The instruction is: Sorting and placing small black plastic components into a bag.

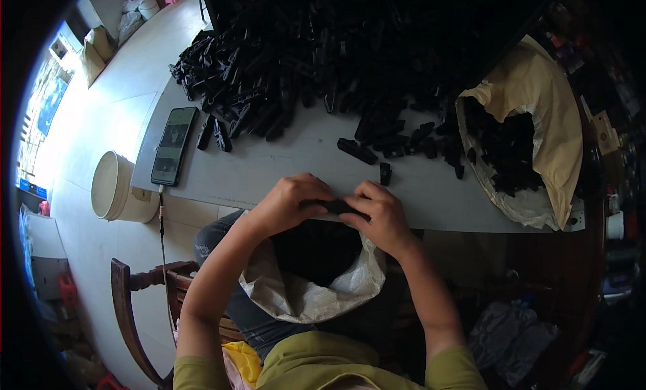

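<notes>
while black parts crowd table, phone lies alongside

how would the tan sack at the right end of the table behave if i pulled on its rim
The tan sack would probably fold rather than stay stiff, since its rim is creased and ragged. The black parts inside should weigh it down somewhat, and some might spill, as its mouth gapes open.

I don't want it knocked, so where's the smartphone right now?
In the head view, the smartphone lies near the left edge of the grey table, just left of the loose black plastic parts, with the cream bucket below-left.
</notes>
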Available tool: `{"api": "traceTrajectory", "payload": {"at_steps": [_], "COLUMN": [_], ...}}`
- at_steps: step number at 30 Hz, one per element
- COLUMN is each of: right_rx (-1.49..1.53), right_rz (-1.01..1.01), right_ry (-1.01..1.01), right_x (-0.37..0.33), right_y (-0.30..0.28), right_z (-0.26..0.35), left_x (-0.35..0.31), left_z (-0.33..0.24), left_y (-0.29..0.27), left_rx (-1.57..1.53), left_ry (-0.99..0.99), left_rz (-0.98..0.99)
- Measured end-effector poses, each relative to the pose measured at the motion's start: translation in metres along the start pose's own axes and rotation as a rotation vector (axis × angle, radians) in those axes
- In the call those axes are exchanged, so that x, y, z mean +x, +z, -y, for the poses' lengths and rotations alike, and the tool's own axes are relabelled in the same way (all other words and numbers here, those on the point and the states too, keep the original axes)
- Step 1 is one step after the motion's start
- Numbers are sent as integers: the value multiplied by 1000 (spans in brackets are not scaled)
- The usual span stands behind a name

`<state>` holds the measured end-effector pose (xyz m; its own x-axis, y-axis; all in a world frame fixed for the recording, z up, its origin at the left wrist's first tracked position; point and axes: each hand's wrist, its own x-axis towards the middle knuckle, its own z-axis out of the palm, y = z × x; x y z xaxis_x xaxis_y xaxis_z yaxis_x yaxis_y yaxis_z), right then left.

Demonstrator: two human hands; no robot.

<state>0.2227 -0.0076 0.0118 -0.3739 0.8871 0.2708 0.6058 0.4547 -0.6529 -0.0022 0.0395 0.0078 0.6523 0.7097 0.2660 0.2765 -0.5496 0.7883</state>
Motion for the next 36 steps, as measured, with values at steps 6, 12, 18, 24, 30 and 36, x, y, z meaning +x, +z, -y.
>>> {"api": "traceTrajectory", "payload": {"at_steps": [6,12,18,24,30,36], "right_rx": [-374,355,918,210,-97,-99], "right_rz": [-385,-471,-437,-288,-181,-144], "right_ry": [227,397,494,230,74,-8], "right_x": [11,-6,-18,-8,-12,-4], "right_y": [-17,-14,-20,-8,-16,-7], "right_z": [-12,-38,-30,-10,-10,-11], "left_x": [41,59,24,31,26,28], "left_z": [-8,0,-17,-13,-4,0], "left_y": [0,19,20,12,11,16], "left_rx": [308,442,246,315,87,42], "left_ry": [60,-5,-34,62,-63,2], "left_rz": [-193,-146,-104,-102,-78,-66]}}
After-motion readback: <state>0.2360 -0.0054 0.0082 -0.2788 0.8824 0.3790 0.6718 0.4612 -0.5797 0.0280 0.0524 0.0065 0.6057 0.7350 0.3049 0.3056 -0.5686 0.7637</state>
